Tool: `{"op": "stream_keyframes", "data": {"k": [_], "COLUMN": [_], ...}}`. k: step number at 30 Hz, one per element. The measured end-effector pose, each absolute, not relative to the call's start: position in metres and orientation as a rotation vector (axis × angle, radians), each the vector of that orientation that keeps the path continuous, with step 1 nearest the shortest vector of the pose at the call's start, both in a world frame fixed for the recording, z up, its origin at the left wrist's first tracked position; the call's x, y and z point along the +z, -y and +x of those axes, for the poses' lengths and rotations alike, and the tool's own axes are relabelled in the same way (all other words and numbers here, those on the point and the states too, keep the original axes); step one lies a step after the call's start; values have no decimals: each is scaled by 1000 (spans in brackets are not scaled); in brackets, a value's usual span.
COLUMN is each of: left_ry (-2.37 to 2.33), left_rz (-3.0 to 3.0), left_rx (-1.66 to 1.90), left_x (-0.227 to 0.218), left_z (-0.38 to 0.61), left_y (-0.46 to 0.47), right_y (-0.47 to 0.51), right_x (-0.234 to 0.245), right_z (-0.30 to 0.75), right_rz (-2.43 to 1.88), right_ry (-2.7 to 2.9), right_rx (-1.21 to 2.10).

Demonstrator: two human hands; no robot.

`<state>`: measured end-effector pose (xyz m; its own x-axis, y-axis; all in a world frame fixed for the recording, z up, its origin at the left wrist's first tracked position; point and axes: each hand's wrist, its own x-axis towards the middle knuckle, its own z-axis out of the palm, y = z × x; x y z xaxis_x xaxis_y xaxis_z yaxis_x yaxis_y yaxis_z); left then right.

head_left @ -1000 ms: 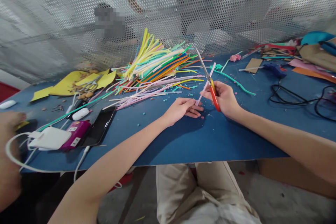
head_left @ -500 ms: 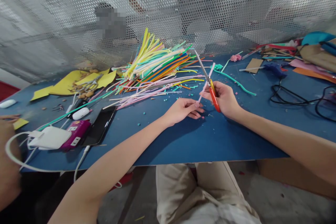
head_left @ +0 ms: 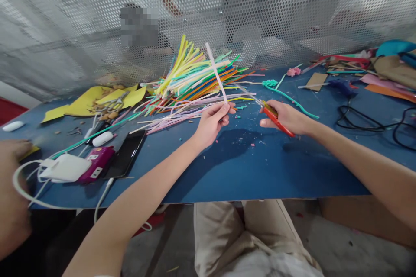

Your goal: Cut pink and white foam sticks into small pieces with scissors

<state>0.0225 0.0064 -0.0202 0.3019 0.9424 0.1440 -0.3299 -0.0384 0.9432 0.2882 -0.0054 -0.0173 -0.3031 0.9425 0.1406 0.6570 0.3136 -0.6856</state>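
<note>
My left hand [head_left: 212,122] pinches the lower end of a pale pink pipe cleaner [head_left: 216,71], which stands up tilted a little to the left. Red-and-yellow-handled scissors [head_left: 276,119] rest in the grip of my right hand [head_left: 286,117], their blades pointing up and left, apart from the pink strip. Behind both hands spreads a big pile of coloured pipe cleaners [head_left: 195,73], yellow, teal, white, green and orange. In front of it lie loose pale pink and white pipe cleaners [head_left: 172,119]. Small cut bits [head_left: 252,145] dot the blue table [head_left: 208,177] beneath my hands.
At left are a black phone [head_left: 125,156], a purple box [head_left: 97,165], a white charger [head_left: 66,168] with cables, and yellow sheets [head_left: 82,103]. Another person's arm [head_left: 13,190] reaches in there. At right lie a dark blue glue gun [head_left: 342,88] and black cord [head_left: 360,123]. Perforated metal [head_left: 266,8] stands behind.
The left hand has moved left and up, raising the pink pipe cleaner away from the scissors. The right hand has shifted slightly right, with the scissors turned lower toward the left.
</note>
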Motion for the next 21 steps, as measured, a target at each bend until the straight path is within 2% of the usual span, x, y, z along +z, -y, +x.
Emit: {"op": "stream_keyframes", "data": {"k": [10,16,21], "left_ry": [-734,-798,-838], "left_rz": [1196,1225,1267], "left_rx": [1080,957,868], "left_x": [-19,-17,-13], "left_z": [20,18,16], "left_y": [-7,-5,-2], "right_y": [8,14,15], "right_x": [-18,-14,-11], "right_z": [284,282,286], "right_rz": [-1338,-1204,-1097], "right_ry": [2199,2238,2272], "right_rx": [822,1117,1179]}}
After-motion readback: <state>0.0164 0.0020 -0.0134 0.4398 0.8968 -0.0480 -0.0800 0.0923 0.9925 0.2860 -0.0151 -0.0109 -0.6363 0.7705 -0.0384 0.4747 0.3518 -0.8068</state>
